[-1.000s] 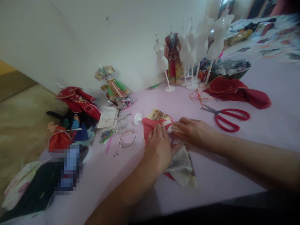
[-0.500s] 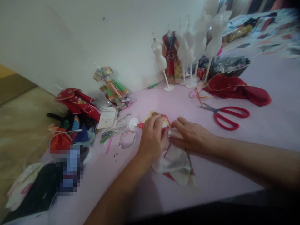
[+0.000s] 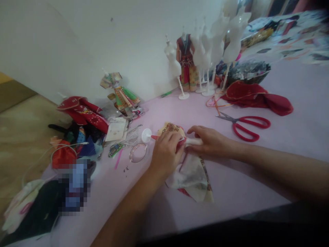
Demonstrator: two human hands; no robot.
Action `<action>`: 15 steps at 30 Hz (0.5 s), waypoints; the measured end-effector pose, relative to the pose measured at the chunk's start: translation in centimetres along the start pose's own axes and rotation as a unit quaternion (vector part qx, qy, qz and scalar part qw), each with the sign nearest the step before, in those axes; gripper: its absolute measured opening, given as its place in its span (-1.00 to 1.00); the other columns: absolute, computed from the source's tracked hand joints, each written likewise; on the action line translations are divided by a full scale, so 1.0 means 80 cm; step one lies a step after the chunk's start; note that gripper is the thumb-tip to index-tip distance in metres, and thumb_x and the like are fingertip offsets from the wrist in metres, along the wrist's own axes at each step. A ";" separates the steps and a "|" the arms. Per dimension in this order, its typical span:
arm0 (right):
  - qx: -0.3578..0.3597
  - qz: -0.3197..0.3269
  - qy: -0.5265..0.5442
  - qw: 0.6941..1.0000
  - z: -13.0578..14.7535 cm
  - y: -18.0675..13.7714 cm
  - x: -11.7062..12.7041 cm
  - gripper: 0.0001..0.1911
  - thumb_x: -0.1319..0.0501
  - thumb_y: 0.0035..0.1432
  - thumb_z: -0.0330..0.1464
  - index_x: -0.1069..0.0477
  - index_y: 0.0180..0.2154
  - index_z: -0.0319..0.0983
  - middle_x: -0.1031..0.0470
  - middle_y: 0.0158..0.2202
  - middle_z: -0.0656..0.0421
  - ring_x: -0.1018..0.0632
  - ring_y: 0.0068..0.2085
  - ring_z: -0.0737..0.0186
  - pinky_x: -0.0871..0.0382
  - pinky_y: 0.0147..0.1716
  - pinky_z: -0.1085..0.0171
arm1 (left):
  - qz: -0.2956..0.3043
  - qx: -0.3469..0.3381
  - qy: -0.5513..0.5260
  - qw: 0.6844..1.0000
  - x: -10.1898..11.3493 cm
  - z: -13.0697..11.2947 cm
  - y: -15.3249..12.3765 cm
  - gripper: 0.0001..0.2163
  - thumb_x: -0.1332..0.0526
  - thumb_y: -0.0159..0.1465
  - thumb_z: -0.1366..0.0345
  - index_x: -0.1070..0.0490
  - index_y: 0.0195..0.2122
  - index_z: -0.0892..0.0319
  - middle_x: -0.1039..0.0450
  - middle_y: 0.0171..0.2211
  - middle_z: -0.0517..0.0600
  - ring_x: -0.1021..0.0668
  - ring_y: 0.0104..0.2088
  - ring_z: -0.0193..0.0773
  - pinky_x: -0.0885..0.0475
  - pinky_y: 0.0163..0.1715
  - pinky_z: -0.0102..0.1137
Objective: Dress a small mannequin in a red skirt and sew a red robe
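A small white dress form lies on its side on the lilac tabletop, with its round base (image 3: 146,135) to the left and part of its white body (image 3: 193,141) showing between my hands. Patterned cream-and-red doll clothing (image 3: 168,127) is wrapped about it. My left hand (image 3: 168,147) is closed over the cloth and the form, hiding much of both. At the form's right end, my right hand (image 3: 209,141) grips the white body between thumb and fingers. Below them spreads a garment panel (image 3: 191,180), its pale underside up.
Red-handled scissors (image 3: 245,127) lie to the right, near red cloth (image 3: 257,96). Upright white dress forms (image 3: 172,58) stand along the wall. On the left are a dressed red doll outfit (image 3: 83,109), a clear ring (image 3: 138,152), a cable and heaped fabric (image 3: 64,154).
My right hand has shifted along the form, and more of the white body shows between the hands. My left hand stays over the cloth. The whole view has drifted slightly.
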State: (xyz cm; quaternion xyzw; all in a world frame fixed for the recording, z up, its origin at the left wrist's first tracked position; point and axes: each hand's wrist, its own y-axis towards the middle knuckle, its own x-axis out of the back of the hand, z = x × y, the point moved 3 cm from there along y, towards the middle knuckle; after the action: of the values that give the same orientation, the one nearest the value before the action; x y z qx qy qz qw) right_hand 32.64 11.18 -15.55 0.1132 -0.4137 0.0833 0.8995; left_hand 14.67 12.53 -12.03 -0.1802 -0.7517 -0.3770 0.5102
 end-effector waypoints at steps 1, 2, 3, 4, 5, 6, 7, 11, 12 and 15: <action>-0.003 0.009 0.014 1.000 0.001 0.001 0.002 -0.48 -0.28 0.15 -0.07 -0.40 0.03 -0.25 -0.56 -0.17 0.01 -0.56 -0.21 0.07 -0.38 -0.22 0.17 | 0.002 0.000 0.010 1.000 0.001 0.000 0.000 -0.89 -0.23 0.30 0.32 -0.42 -0.15 0.15 -0.49 -0.07 0.09 -0.49 -0.01 -0.06 -0.39 0.04 -0.14; -0.007 0.022 0.033 0.999 0.001 0.003 0.004 -0.50 -0.26 0.17 -0.05 -0.43 0.01 -0.24 -0.57 -0.18 0.03 -0.56 -0.21 0.08 -0.38 -0.23 0.18 | 0.004 0.000 0.018 1.000 0.003 0.001 0.000 -0.87 -0.25 0.29 0.30 -0.43 -0.15 0.15 -0.48 -0.07 0.10 -0.48 -0.01 -0.05 -0.38 0.04 -0.13; -0.010 0.038 0.054 0.998 0.002 0.004 0.006 -0.54 -0.22 0.20 -0.04 -0.46 -0.03 -0.23 -0.58 -0.20 0.05 -0.56 -0.22 0.10 -0.38 -0.23 0.18 | 0.010 0.001 0.020 1.000 0.003 0.001 0.000 -0.85 -0.27 0.28 0.28 -0.43 -0.14 0.15 -0.46 -0.09 0.10 -0.47 -0.02 -0.05 -0.39 0.02 -0.13; -0.011 0.053 0.072 0.996 0.003 0.005 0.008 -0.58 -0.17 0.25 -0.04 -0.49 -0.09 -0.22 -0.59 -0.22 0.07 -0.56 -0.23 0.12 -0.38 -0.23 0.19 | 0.018 0.006 0.017 1.000 0.003 0.002 0.000 -0.84 -0.27 0.28 0.25 -0.42 -0.14 0.15 -0.45 -0.12 0.09 -0.47 -0.05 -0.05 -0.40 -0.01 -0.14; -0.011 0.064 0.085 0.994 0.004 0.007 0.009 -0.61 -0.11 0.30 -0.06 -0.50 -0.14 -0.22 -0.59 -0.23 0.08 -0.56 -0.24 0.14 -0.38 -0.23 0.19 | 0.026 0.014 0.007 1.000 0.002 0.002 0.000 -0.85 -0.25 0.30 0.23 -0.42 -0.16 0.15 -0.45 -0.15 0.07 -0.48 -0.08 -0.07 -0.42 -0.04 -0.16; -0.010 0.069 0.092 0.993 0.005 0.008 0.010 -0.61 -0.06 0.33 -0.09 -0.51 -0.19 -0.22 -0.59 -0.25 0.09 -0.55 -0.25 0.15 -0.38 -0.24 0.19 | 0.034 0.022 -0.005 0.999 0.000 0.003 0.000 -0.85 -0.24 0.31 0.21 -0.40 -0.18 0.15 -0.44 -0.18 0.06 -0.48 -0.11 -0.09 -0.43 -0.08 -0.19; -0.010 0.069 0.096 0.993 0.007 0.009 0.011 -0.62 -0.04 0.35 -0.12 -0.51 -0.21 -0.22 -0.58 -0.26 0.09 -0.55 -0.26 0.16 -0.37 -0.25 0.20 | 0.040 0.031 -0.016 0.999 -0.001 0.003 0.000 -0.87 -0.22 0.33 0.22 -0.39 -0.21 0.16 -0.43 -0.21 0.05 -0.48 -0.14 -0.11 -0.43 -0.11 -0.21; -0.008 0.040 0.135 0.990 0.011 0.012 0.008 -0.68 -0.13 0.30 -0.14 -0.49 -0.15 -0.22 -0.59 -0.27 0.11 -0.55 -0.29 0.18 -0.37 -0.30 0.23 | 0.038 0.058 -0.040 0.997 -0.008 0.005 0.000 -0.93 -0.13 0.36 0.32 -0.32 -0.28 0.16 -0.43 -0.26 0.02 -0.50 -0.17 -0.16 -0.42 -0.15 -0.26; -0.004 0.036 0.143 0.989 0.012 0.013 0.006 -0.69 -0.14 0.29 -0.14 -0.48 -0.14 -0.22 -0.58 -0.28 0.12 -0.55 -0.30 0.19 -0.38 -0.31 0.24 | 0.033 0.068 -0.045 0.996 -0.009 0.007 0.000 -0.94 -0.11 0.37 0.34 -0.31 -0.27 0.15 -0.44 -0.26 0.02 -0.50 -0.18 -0.17 -0.42 -0.16 -0.27; 0.005 0.021 0.142 0.990 0.011 0.013 -0.001 -0.73 -0.17 0.26 -0.17 -0.46 -0.17 -0.22 -0.55 -0.32 0.12 -0.53 -0.32 0.20 -0.38 -0.32 0.24 | 0.025 0.102 -0.062 0.992 -0.013 0.013 0.000 -0.96 -0.11 0.37 0.32 -0.28 -0.24 0.14 -0.46 -0.28 -0.01 -0.52 -0.25 -0.21 -0.42 -0.23 -0.30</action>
State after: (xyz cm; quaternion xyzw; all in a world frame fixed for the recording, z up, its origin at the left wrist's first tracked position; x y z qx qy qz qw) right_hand 31.71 11.95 -14.88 0.0960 -0.2832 0.1193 0.9468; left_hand 14.42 13.44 -13.14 -0.1691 -0.8119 -0.2730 0.4876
